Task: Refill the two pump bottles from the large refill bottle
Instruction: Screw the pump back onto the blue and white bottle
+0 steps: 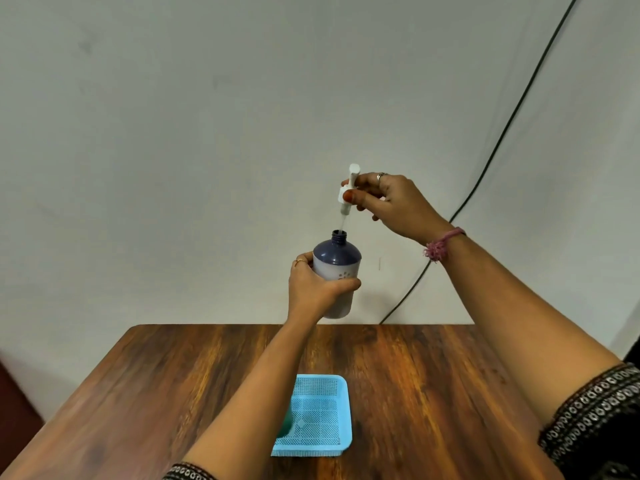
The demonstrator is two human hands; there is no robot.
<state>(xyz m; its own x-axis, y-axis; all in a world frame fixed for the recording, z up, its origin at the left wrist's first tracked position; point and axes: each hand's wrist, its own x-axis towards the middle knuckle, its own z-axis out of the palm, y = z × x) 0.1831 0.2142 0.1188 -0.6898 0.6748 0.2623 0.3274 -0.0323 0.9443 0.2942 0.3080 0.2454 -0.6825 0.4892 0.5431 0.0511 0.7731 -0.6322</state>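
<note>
White pump head [349,188], pinched by the right hand [391,202], hung at twelve o'clock above the bottle [336,277] the left hand [313,289] gripped.

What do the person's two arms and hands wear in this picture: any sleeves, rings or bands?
Both forearms are bare. The right arm has a short black sleeve with white patterned trim, and the same trim shows at the left sleeve. A pink frayed thread band circles the right wrist. The right hand wears a silver ring; the left hand wears a thin gold ring.
</note>
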